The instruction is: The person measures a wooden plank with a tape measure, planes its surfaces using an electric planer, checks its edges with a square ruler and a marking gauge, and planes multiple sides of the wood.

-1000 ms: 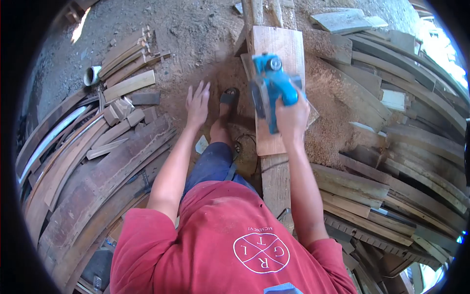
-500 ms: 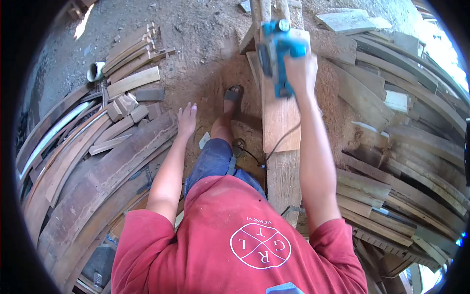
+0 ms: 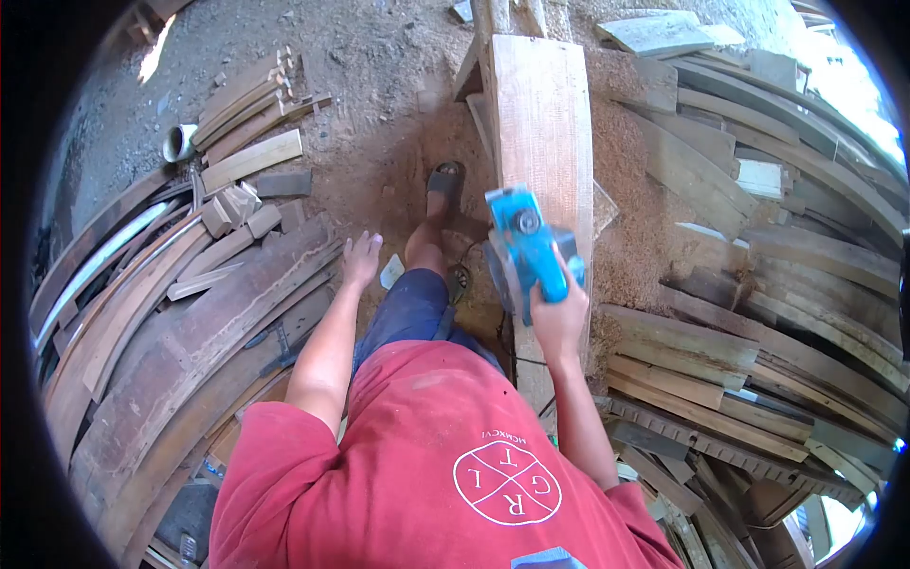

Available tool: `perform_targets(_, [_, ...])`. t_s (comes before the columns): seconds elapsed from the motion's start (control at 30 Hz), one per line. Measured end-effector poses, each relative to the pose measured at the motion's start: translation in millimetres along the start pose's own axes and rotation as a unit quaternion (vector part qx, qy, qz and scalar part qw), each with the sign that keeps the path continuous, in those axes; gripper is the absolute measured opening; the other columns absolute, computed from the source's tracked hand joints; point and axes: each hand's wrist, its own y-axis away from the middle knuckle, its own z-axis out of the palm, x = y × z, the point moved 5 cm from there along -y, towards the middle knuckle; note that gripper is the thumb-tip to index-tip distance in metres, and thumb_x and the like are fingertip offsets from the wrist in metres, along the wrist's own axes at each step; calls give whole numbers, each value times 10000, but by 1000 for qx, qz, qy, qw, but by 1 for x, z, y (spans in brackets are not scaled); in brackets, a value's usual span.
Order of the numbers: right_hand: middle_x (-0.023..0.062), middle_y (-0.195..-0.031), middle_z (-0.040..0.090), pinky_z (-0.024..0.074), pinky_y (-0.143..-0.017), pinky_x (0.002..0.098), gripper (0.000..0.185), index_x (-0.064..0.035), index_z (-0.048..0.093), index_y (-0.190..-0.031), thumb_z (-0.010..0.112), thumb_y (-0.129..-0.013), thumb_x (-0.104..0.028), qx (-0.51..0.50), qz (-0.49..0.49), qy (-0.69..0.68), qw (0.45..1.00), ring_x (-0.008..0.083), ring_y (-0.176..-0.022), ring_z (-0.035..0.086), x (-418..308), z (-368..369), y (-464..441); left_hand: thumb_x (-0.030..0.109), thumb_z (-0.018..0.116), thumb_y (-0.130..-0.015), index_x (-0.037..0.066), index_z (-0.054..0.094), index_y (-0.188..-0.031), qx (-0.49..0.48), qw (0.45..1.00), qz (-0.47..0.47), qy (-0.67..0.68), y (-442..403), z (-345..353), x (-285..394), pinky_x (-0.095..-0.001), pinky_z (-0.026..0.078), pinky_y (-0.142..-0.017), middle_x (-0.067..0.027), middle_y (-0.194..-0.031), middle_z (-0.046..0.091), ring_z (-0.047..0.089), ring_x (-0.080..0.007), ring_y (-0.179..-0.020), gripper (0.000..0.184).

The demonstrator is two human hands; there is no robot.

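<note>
My right hand (image 3: 559, 318) is wrapped round the rear handle of a blue electric planer (image 3: 527, 242). The planer is over the near part of a pale wooden board (image 3: 542, 114), which lies lengthwise on a narrow wooden bench. Whether its sole touches the board cannot be made out. Out to the side hangs my left hand (image 3: 362, 258), fingers apart and holding nothing, with stacked timber nearest to it.
Stacked planks (image 3: 701, 346) fill the right side, with sawdust (image 3: 621, 123) beside the bench. On the left lie more curved boards (image 3: 209, 332), small offcuts (image 3: 232, 209) and a pipe end (image 3: 178, 142). My sandalled foot (image 3: 445, 180) stands left of the bench.
My right hand has drawn the planer back from the board's far end to its near part, bending the arm. The board's far surface now shows. My left hand is almost unmoved.
</note>
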Motion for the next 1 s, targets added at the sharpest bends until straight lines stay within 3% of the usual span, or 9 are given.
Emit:
perform_targets(0.33, [275, -1024, 769, 590, -893, 500, 521, -148, 760, -1354, 727, -835, -150, 31, -64, 7, 997, 442, -981, 759, -110, 29, -171, 501, 304, -1159, 35, 611, -1511, 37, 999, -15, 2, 3, -12, 0, -490, 107, -1351, -193, -1677, 457, 345, -298, -1601, 660])
perform_targets(0.4, [270, -1037, 772, 590, -895, 501, 482, -132, 773, -1316, 725, -837, -163, 35, -63, 25, 997, 440, -986, 761, -131, 32, -196, 589, 347, -1139, 100, 553, -1582, 24, 999, -22, 22, -2, -13, -4, -487, 125, -1350, -155, -1710, 425, 225, -476, -1620, 692])
perform_targets(0.53, [287, -1010, 772, 595, -906, 500, 370, -53, 804, -1140, 768, -821, -237, 61, -78, 43, 994, 452, -1006, 765, -167, 37, -246, 579, 356, -1141, 70, 560, -1568, 53, 997, -25, 44, -14, -21, 0, -490, 126, -1349, -177, -1703, 428, 236, -476, -1616, 696])
perform_targets(0.63, [290, -1031, 774, 593, -927, 513, 358, -53, 809, -1100, 783, -818, -271, 94, -82, 62, 990, 459, -1023, 762, -186, 38, -292, 501, 332, -1156, 21, 655, -1460, 110, 992, 4, 62, -21, -42, 38, -500, 121, -1345, -219, -1642, 491, 373, -333, -1583, 653])
perform_targets(0.73, [283, -1051, 780, 587, -941, 522, 352, -47, 810, -1089, 782, -825, -279, 114, -97, 74, 986, 467, -1043, 756, -196, 37, -333, 479, 418, -1132, 38, 681, -1435, 129, 989, 49, 48, -38, -53, 78, -483, 228, -1323, -207, -1595, 554, 442, -349, -1541, 596])
perform_targets(0.8, [266, -1049, 789, 588, -927, 521, 352, -40, 811, -1070, 815, -825, -292, 125, -92, 84, 984, 462, -1035, 759, -201, 36, -344, 453, 517, -1089, 61, 701, -1415, 55, 976, 156, 142, -44, -55, 124, -453, 375, -1251, -194, -1518, 633, 550, -371, -1454, 542])
perform_targets(0.87, [264, -1101, 785, 593, -934, 524, 409, -66, 801, -1138, 848, -823, -322, 111, -93, 41, 989, 464, -1065, 752, -199, 36, -349, 434, 574, -1055, 69, 710, -1401, -22, 974, 140, 178, -31, -59, 178, -435, 463, -1175, -198, -1446, 686, 623, -385, -1371, 522])
perform_targets(0.97, [222, -893, 788, 584, -781, 445, 332, -25, 797, -1045, 846, -833, -276, -26, -91, -53, 994, 318, -826, 771, -154, 39, -346, 482, 583, -1055, 45, 656, -1457, -87, 956, 172, 222, -26, -34, 234, -421, 473, -1151, -220, -1449, 680, 643, -358, -1355, 599])
perform_targets(1.0, [144, -751, 753, 563, -673, 399, 228, -27, 785, -976, 816, -842, -209, -12, -83, -106, 991, 221, -674, 708, -129, 31, -327, 458, 608, -1063, -1, 649, -1423, -96, 946, 175, 254, -9, -36, 260, -403, 480, -1136, -234, -1413, 695, 655, -352, -1331, 585])
